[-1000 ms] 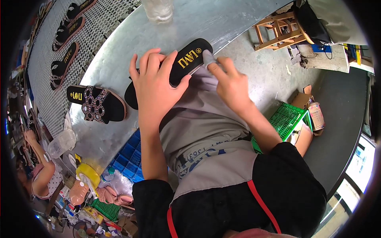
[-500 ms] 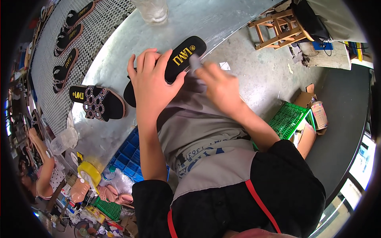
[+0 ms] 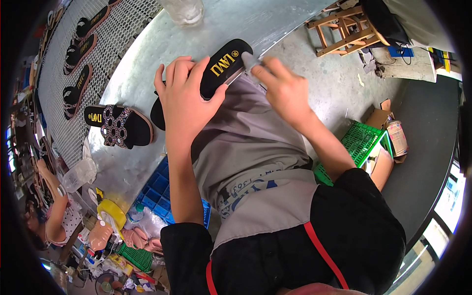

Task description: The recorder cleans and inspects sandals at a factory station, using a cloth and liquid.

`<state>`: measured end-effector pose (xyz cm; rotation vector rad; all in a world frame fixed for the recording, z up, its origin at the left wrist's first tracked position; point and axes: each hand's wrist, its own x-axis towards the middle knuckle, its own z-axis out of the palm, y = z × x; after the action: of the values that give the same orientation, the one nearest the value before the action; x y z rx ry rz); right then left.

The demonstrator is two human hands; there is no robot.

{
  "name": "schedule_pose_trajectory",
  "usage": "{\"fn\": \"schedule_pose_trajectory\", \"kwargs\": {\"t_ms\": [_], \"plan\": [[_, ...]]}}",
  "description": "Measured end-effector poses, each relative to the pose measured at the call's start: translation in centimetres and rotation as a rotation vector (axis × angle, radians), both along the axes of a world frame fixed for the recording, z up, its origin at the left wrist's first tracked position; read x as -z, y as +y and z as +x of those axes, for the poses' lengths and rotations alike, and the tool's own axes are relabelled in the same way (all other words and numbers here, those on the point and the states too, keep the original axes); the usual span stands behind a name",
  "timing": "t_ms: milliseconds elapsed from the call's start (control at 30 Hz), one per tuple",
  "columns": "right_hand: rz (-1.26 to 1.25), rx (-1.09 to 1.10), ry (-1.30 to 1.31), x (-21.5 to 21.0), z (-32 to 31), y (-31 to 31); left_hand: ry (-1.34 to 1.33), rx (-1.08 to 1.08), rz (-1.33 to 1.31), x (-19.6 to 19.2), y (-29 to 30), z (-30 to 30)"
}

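Note:
A black slide sandal (image 3: 227,66) with gold printing on its insole lies slanted at the metal table's edge. My left hand (image 3: 189,98) is laid over its middle, fingers across the top and thumb along the near side, holding it; the palm hides the strap. At the sandal's far right end, my right hand (image 3: 284,88) pinches a small grey, cloth-like piece (image 3: 249,60) with a rounded tip, close against the insole rim. Motion smears that hand slightly. To the left rests a matching sandal (image 3: 117,126) with a cut-out strap covered in sparkling stones.
A mesh conveyor belt (image 3: 120,37) carrying several sandals runs along the far left. On the metal table (image 3: 125,167) stand a clear plastic container (image 3: 184,12) and a clear cup (image 3: 80,175). Blue crates (image 3: 160,194), a green crate (image 3: 363,142) and a wooden stool (image 3: 344,32) surround it. Another person's arm (image 3: 56,211) shows at left.
My right hand has shifted a little right and up with the grey piece, toward the sandal's end. The left hand and sandal have moved slightly left and up in view.

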<state>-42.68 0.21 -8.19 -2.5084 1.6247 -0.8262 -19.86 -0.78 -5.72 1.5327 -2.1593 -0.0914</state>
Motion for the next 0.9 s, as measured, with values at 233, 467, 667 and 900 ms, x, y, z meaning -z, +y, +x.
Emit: {"fn": "schedule_pose_trajectory", "kwargs": {"t_ms": [233,467,667,900], "plan": [[-0.054,-0.049,-0.002,0.2,0.1,-0.1,0.002,0.003,-0.007,0.2,0.0,0.2],[0.037,-0.147,0.0,0.6,3.5,2.9,0.0,0.017,-0.024,0.2,-0.2,0.1],[0.003,0.078,0.021,1.4,-1.5,-0.5,0.022,0.047,0.013,0.0,0.3,0.8],[0.032,0.068,-0.034,-0.7,-0.2,1.2,-0.01,0.044,0.055,-0.2,0.3,0.8]]}}
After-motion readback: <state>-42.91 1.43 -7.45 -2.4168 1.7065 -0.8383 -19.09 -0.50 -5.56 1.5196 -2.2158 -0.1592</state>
